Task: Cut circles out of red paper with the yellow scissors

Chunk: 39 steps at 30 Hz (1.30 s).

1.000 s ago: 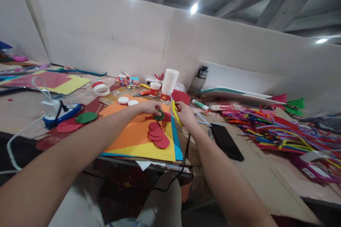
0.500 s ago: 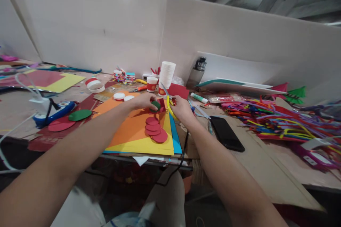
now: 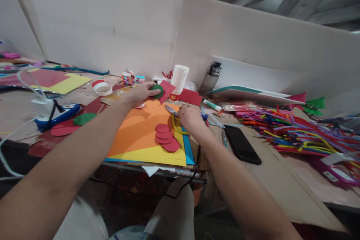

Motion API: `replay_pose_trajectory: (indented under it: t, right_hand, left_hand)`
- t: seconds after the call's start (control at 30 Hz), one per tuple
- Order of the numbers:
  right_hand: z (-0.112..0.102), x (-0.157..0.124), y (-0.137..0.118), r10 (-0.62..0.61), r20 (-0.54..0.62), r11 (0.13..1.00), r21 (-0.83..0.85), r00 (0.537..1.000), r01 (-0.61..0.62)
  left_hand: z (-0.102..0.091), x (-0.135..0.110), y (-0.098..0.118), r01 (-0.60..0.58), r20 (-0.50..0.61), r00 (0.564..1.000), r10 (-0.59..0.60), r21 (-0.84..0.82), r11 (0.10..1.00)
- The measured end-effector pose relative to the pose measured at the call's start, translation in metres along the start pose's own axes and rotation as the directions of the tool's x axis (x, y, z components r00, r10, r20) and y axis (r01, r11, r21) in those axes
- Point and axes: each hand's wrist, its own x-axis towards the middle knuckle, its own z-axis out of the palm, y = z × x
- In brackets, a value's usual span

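My left hand [image 3: 144,93] is raised over the back of the paper sheets, thumb and fingers pinching a green paper circle [image 3: 157,90] together with a red paper piece [image 3: 166,92]. Low over the sheets' right side, my right hand [image 3: 191,117] is curled with its fingertips at the yellow-handled scissors [image 3: 177,126]. The blades point left and away, and the handle loops show beside the hand. Several red paper circles [image 3: 164,135] lie overlapped in front, on the orange sheet [image 3: 133,131] and yellow sheet [image 3: 157,156].
Behind my hands stand a stack of white paper cups [image 3: 180,78] and a red sheet [image 3: 190,97]. To the right lie a glue stick [image 3: 212,105], a black phone [image 3: 242,144] and a heap of pipe cleaners [image 3: 298,131]. A blue glue gun [image 3: 66,116] lies left.
My left hand has moved left and up with the green circle and red piece, away from the scissors. My right hand has lowered the scissors, tipping their blades from upward to nearly flat.
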Motion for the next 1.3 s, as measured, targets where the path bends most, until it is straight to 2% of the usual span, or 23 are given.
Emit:
replay_pose_trajectory:
  t: [0.07, 0.1, 0.17, 0.2, 0.27, 0.43, 0.57, 0.67, 0.8, 0.9, 0.97, 1.03, 1.13, 1.2, 1.3]
  right_hand:
    - [-0.002, 0.004, 0.000, 0.007, -0.118, 0.953, 0.301, 0.993, 0.029]
    - [-0.001, 0.006, 0.001, 0.027, -0.134, 0.867, 0.496, 0.991, 0.043]
    - [0.002, 0.009, 0.002, 0.062, -0.066, 0.624, 0.781, 0.996, 0.013]
    - [0.005, 0.011, 0.003, 0.068, -0.028, 0.533, 0.846, 0.997, -0.012]
    - [0.009, 0.013, 0.004, 0.076, -0.011, 0.456, 0.889, 0.997, -0.025]
    - [0.012, 0.013, 0.001, 0.078, -0.007, 0.412, 0.911, 0.997, -0.026]
    - [0.011, 0.012, -0.003, 0.072, 0.033, 0.335, 0.940, 0.997, -0.055]
    - [0.012, 0.012, -0.003, 0.039, 0.037, 0.289, 0.956, 0.999, -0.046]
    - [0.014, 0.011, -0.004, 0.047, 0.004, 0.316, 0.949, 0.999, -0.018]
    - [0.014, 0.009, -0.004, 0.093, -0.022, 0.309, 0.951, 0.995, -0.007]
    - [0.012, 0.008, -0.004, 0.114, -0.013, 0.265, 0.964, 0.993, -0.018]
    - [0.011, 0.008, -0.003, 0.129, 0.008, 0.217, 0.976, 0.992, -0.036]
    - [0.009, 0.008, -0.002, 0.161, 0.029, 0.164, 0.985, 0.987, -0.055]
    - [0.008, 0.009, -0.001, 0.179, 0.025, 0.159, 0.986, 0.984, -0.054]
    - [0.009, 0.010, -0.002, 0.183, -0.001, 0.172, 0.985, 0.983, -0.031]
  left_hand:
    - [0.008, -0.003, 0.000, -0.007, 0.050, 0.999, 0.006, 0.026, 1.000]
    - [0.013, -0.004, 0.000, -0.010, 0.086, 0.996, 0.006, 0.051, 0.999]
    - [0.023, -0.008, -0.001, -0.025, 0.150, 0.989, 0.009, 0.101, 0.995]
    - [0.029, -0.010, -0.001, -0.044, 0.168, 0.985, 0.024, 0.117, 0.992]
    - [0.039, -0.013, -0.003, -0.055, 0.163, 0.986, 0.037, 0.109, 0.993]
    - [0.051, -0.016, -0.010, -0.051, 0.040, 0.998, 0.050, 0.022, 0.998]
    - [0.052, -0.016, -0.012, -0.082, -0.081, 0.993, 0.086, 0.052, 0.995]
    - [0.051, -0.017, -0.012, -0.097, -0.126, 0.987, 0.104, 0.066, 0.993]
    - [0.051, -0.017, -0.011, -0.109, -0.123, 0.985, 0.120, 0.090, 0.990]
    - [0.053, -0.017, -0.010, -0.112, -0.123, 0.986, 0.113, 0.018, 0.994]
    - [0.053, -0.017, -0.009, -0.063, -0.085, 0.995, 0.055, -0.102, 0.993]
    - [0.053, -0.016, -0.009, 0.033, -0.036, 0.998, -0.042, -0.219, 0.975]
    - [0.052, -0.015, -0.009, 0.156, -0.028, 0.984, -0.174, -0.312, 0.937]
    - [0.053, -0.015, -0.010, 0.155, -0.010, 0.986, -0.167, -0.321, 0.934]
    - [0.056, -0.018, -0.011, 0.064, 0.019, 0.998, -0.061, -0.267, 0.962]
